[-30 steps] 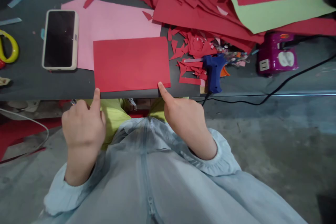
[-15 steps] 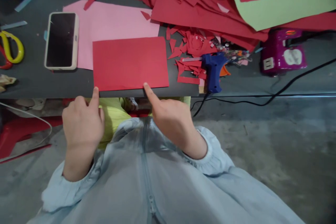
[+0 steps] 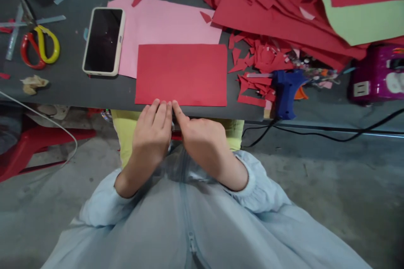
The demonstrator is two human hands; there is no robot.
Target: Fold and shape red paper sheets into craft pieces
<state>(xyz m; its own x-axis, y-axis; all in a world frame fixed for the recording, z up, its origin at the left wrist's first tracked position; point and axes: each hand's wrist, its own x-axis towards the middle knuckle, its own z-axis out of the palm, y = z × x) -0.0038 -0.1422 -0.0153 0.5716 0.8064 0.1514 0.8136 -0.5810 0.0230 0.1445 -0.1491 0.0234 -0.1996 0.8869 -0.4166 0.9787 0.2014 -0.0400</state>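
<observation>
A red sheet of paper [image 3: 181,74] that looks folded lies flat at the table's front edge, partly over a pink sheet [image 3: 170,21]. My left hand [image 3: 152,130] lies with its fingers stretched out side by side, fingertips on the paper's near edge. Close beside it, my right hand [image 3: 203,141] touches the same edge with its extended index finger. Its other fingers are curled and partly hidden. Neither hand grips anything.
A phone [image 3: 104,42] and scissors [image 3: 39,42] lie to the left. On the right are red scraps [image 3: 268,56], a blue glue gun [image 3: 286,92] with a black cord and a purple box [image 3: 377,77]. Large red sheets [image 3: 252,12] are piled behind.
My left hand has moved right from the paper's left corner to beside my right hand, and its fingers are now straight. The view has shifted left.
</observation>
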